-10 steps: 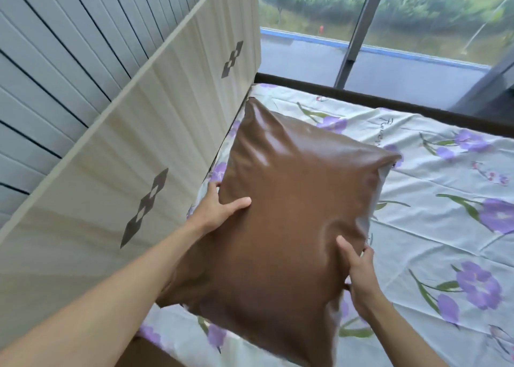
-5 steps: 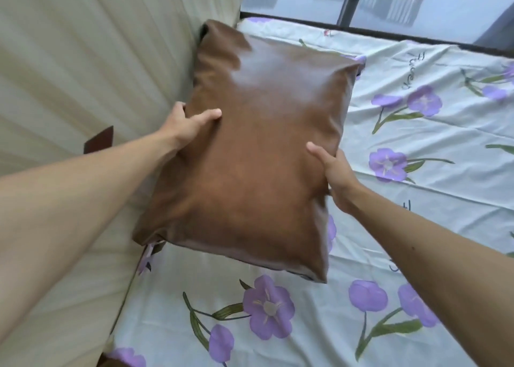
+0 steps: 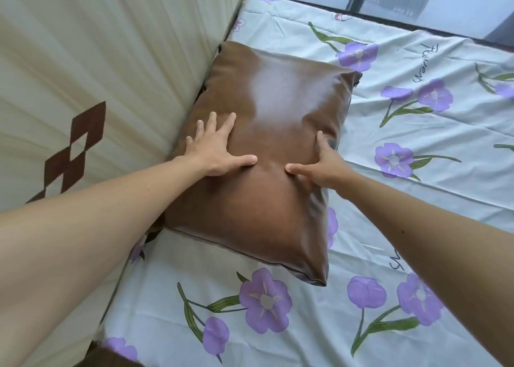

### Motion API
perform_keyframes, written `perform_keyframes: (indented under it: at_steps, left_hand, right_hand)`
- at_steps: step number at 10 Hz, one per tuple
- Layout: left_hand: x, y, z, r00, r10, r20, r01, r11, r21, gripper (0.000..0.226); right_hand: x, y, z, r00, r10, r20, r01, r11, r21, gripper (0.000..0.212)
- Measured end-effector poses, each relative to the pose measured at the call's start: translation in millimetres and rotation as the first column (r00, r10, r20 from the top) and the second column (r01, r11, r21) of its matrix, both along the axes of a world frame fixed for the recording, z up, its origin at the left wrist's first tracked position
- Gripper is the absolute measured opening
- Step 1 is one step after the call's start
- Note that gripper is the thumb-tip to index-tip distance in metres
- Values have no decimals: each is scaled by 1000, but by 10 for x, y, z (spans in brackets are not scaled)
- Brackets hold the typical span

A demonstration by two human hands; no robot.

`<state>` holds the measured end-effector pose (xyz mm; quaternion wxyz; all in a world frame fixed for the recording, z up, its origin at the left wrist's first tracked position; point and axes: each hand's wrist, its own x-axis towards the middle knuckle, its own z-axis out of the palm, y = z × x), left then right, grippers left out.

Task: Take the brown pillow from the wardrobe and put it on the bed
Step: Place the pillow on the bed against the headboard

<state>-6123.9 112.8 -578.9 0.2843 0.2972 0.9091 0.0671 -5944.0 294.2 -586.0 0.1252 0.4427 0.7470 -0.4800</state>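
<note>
**Brown pillow down on the bed, both hands flat on it**

Cream headboard (image 3: 83,74) with its dark diamond inlay fills the left side, and the pillow (image 3: 267,155) lies right against it, flat on the flowered sheet of the bed (image 3: 403,227). Its long axis runs away from the person, from a near corner low in the view to a far edge up by the window, tilted a little to the right at the near end. The pillow sits straight ahead between the two forearms, so neither reach is much longer; the left hand (image 3: 215,149) lies a shade farther up it.

That left hand is spread open, palm pressed onto the pillow's left half, gripping nothing. The right hand (image 3: 319,163) is also open: thumb pointing inward on top, fingers splayed toward the right edge, pressing rather than clutching, and the cover dimples under it.

Half a second ago the pillow was off the sheet, pinched at both side edges; now it is resting and the hands have shifted from the edges to the top. By my reading, only lifting the hands away is left.
</note>
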Motion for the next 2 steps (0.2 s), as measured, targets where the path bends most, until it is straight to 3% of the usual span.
perform_keyframes:
  at_steps: [1, 2]
  left_hand:
    - [39, 12, 94, 999, 24, 27, -24, 1000, -15, 121]
    - [231, 10, 245, 998, 69, 10, -70, 994, 78, 112]
  right_hand:
    - [67, 25, 78, 999, 45, 20, -46, 999, 30, 124]
    - [155, -35, 283, 993, 120, -2, -119, 984, 136, 112]
